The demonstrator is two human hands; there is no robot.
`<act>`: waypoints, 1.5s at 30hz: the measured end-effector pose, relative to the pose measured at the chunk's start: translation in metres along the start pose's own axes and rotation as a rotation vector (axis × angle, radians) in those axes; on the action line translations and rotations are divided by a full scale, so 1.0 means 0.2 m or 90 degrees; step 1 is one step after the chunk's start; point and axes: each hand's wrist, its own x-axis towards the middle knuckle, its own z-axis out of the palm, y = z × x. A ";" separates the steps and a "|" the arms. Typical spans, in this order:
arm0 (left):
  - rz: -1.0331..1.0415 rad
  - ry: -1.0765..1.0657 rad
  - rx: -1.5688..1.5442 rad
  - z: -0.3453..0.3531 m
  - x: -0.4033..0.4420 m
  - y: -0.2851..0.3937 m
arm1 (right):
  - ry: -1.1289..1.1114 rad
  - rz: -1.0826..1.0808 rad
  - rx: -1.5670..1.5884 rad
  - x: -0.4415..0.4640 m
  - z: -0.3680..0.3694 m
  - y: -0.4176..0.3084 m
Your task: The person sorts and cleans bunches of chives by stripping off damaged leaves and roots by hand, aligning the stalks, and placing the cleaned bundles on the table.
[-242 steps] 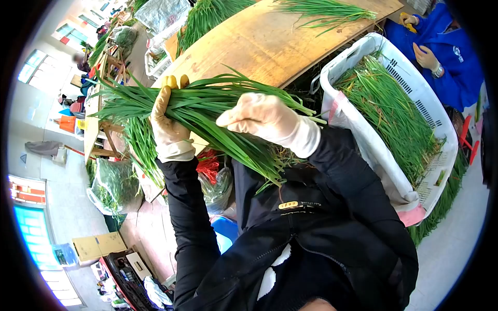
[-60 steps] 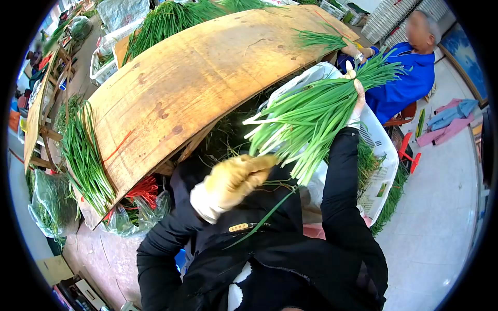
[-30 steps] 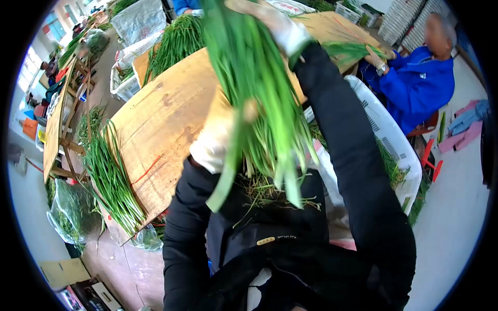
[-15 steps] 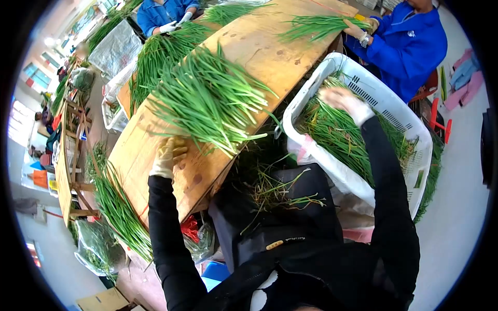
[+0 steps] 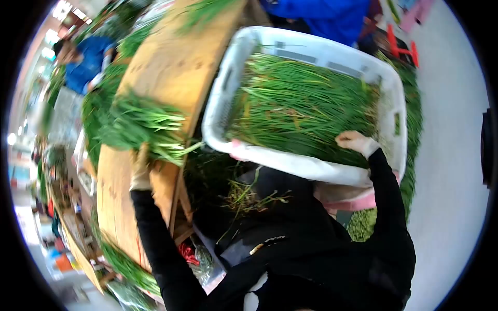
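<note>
My left hand (image 5: 140,168), in a pale work glove, lies on the wooden table at the near side of a loose pile of garlic chives (image 5: 148,124). Its fingers look stretched out and touch the pile's edge, though slightly blurred. The white stem ends point right, over the table's edge. My right hand (image 5: 358,143), in a whitish glove, is inside the white plastic basket (image 5: 215,116), near its right front corner. Its fingers are curled together on the chives (image 5: 306,96) lying there; the fingertips are partly hidden among the leaves.
The wooden table (image 5: 171,49) runs along my left, with more chives (image 5: 124,262) near its lower end. Loose stalks (image 5: 251,197) lie on my dark apron. One co-worker in blue (image 5: 85,65) is at far left, another blue jacket (image 5: 324,18) behind the basket. A red stool (image 5: 402,46) stands beyond.
My view has turned right, toward the basket. My right hand has moved from the basket's far left part to its near right corner. My left hand has come up against the chive pile.
</note>
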 end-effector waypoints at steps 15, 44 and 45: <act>0.312 0.041 0.266 0.81 -0.67 0.18 | 0.084 -0.120 -0.276 0.29 -0.15 -0.30; 0.516 -0.233 0.679 1.30 -0.34 -0.16 | 0.063 -0.029 -0.345 1.10 0.05 -0.77; 0.513 -0.234 0.683 1.30 -0.34 -0.16 | 0.051 -0.029 -0.326 1.10 0.06 -0.76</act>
